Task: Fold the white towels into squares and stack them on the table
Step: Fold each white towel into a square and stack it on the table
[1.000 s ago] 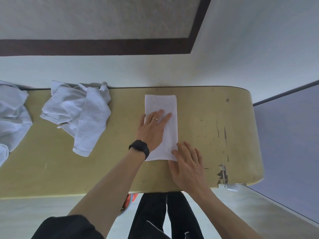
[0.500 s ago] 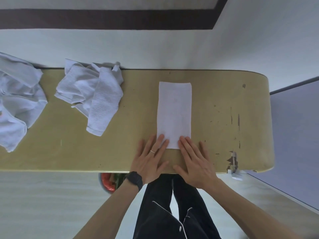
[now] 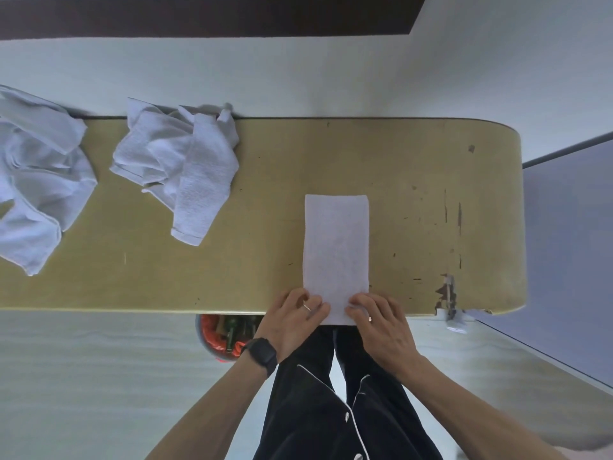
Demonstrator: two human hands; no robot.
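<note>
Flat, narrow white towel [image 3: 336, 244] — near end in pinch of left hand [image 3: 292, 323] and right hand [image 3: 381, 328]

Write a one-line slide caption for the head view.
Mid-fold: left hand and right hand pinch the near end of the folded towel at the table edge; crumpled towels lie farther left.

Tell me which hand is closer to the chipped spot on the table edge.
Right. The right hand pinches the near end of the folded towel, left of the chipped spot; the left hand pinches it farther left.
</note>
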